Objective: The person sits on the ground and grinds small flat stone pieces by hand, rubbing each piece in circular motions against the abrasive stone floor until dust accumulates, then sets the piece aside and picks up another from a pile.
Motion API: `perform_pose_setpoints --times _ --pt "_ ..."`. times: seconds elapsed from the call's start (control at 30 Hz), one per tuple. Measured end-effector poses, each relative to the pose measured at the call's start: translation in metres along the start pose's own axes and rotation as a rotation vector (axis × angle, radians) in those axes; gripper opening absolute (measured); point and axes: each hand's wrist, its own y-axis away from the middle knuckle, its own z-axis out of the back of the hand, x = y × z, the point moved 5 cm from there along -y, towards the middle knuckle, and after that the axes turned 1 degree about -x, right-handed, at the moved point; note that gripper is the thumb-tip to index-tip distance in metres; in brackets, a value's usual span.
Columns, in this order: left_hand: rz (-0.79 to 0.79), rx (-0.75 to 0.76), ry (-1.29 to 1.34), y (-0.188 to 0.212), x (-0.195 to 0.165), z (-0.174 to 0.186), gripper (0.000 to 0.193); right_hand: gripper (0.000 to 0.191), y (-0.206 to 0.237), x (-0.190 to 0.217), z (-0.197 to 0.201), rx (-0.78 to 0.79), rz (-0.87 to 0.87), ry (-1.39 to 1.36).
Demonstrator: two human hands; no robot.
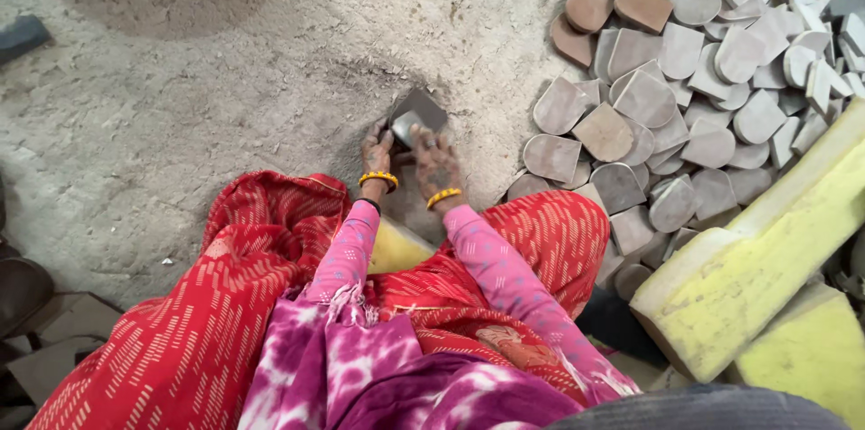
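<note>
Head view: left hand [377,149] and right hand [436,162] both grip, seemingly, one grey stone piece [415,113] over the dusty floor [207,97], beside a heap of similar pieces [685,79].

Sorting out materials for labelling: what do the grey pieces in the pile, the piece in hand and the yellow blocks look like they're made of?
Pile of flat grey rounded-end pieces: probably cut stone or fired clay; matte, dusty, some brownish. Dark grey flat piece held by both hands, left hand and right hand: seemingly the same. Thick yellow blocks: likely foam; porous, soiled.
</note>
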Motion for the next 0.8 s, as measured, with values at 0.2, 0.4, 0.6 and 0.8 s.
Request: perform_pose_setpoints --times 0.2,0.4,0.6,0.8 --pt "-0.085 0.02 -0.085 -0.003 -0.012 -0.007 0.031 0.048 -0.009 -0.006 0.009 -0.137 -0.06 -0.07" --pt "-0.181 -0.064 -0.354 -0.007 -0.01 0.001 0.033 0.059 -0.009 0.006 0.004 -0.068 0.053 -0.002" --pt "-0.207 0.044 -0.286 -0.004 -0.016 -0.005 0.036 0.075 -0.024 0.003 0.002 -0.008 0.012 0.01" --pt "-0.149 -0.104 -0.5 -0.004 -0.011 0.003 0.035 0.066 -0.02 0.011 0.0 -0.021 0.106 0.056"
